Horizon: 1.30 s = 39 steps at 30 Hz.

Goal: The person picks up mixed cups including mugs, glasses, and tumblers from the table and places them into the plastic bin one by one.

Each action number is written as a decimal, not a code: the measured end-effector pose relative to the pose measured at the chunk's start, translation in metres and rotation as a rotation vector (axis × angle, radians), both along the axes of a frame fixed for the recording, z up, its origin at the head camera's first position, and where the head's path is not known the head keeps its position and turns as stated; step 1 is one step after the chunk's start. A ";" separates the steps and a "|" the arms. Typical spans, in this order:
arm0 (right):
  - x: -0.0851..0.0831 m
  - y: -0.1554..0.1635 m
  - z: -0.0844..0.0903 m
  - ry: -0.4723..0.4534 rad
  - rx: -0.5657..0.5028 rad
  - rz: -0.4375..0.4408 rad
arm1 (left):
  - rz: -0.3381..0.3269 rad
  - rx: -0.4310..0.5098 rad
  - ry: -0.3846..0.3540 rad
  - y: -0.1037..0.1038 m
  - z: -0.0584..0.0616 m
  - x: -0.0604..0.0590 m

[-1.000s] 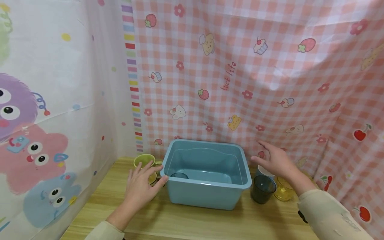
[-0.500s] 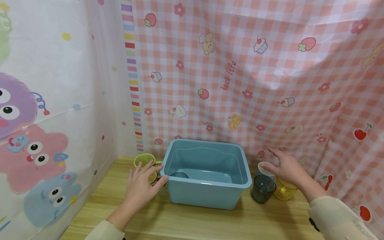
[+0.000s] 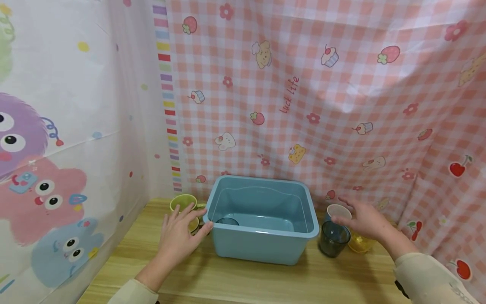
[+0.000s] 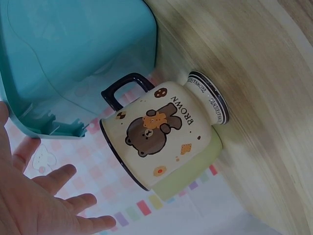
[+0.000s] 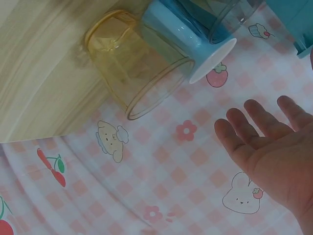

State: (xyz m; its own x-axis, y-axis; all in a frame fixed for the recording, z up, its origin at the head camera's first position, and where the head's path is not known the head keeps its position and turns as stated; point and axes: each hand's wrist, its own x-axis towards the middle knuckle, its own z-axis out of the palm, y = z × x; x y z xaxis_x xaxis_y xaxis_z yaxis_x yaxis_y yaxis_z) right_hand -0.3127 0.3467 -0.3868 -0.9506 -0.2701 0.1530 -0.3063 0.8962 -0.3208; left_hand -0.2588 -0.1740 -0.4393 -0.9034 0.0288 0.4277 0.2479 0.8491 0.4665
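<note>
My left hand (image 3: 177,238) hovers with spread fingers over the bear-print mug (image 4: 151,129), its thumb and index finger right at the left rim of the blue plastic tub (image 3: 262,247). Behind that mug stands a green mug (image 3: 183,202), its handle toward the tub. On the tub's other side, my right hand (image 3: 366,218) is held over a group of cups, fingers extended, gripping nothing. Below it are a dark tinted glass (image 3: 334,240), a blue cup with a white inside (image 5: 183,36) and a yellow glass (image 5: 132,63). Inside the tub, a dark glass (image 3: 228,221) shows partly at the left.
Everything stands on a wood-grain table (image 3: 243,280). A pink checked cloth (image 3: 247,97) hangs directly behind the tub and cups. A white cartoon-print cloth (image 3: 76,139) closes off the left side.
My right hand has moved right and slightly down, away from the tub and over the cups, uncovering the blue cup's rim. My left hand has stayed in place.
</note>
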 end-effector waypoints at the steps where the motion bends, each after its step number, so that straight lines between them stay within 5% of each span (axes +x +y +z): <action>1: 0.000 0.000 -0.001 -0.001 0.002 0.007 | 0.000 -0.001 -0.003 0.000 0.000 0.000; 14: 0.003 -0.007 -0.018 -0.060 0.023 0.059 | 0.001 -0.003 -0.004 0.000 -0.001 -0.001; 25: 0.009 -0.012 -0.030 -0.016 0.009 0.083 | -0.005 0.011 -0.005 0.000 0.000 0.000; 39: 0.005 -0.022 -0.043 -0.088 0.125 -0.052 | -0.002 0.000 -0.007 -0.001 0.001 0.000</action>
State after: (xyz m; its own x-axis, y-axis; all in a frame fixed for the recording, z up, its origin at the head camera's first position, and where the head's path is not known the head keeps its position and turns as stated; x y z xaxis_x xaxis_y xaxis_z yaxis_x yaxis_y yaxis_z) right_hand -0.3079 0.3247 -0.4294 -0.9721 -0.2318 0.0370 -0.2340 0.9447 -0.2295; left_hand -0.2586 -0.1745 -0.4387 -0.9065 0.0303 0.4211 0.2460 0.8486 0.4683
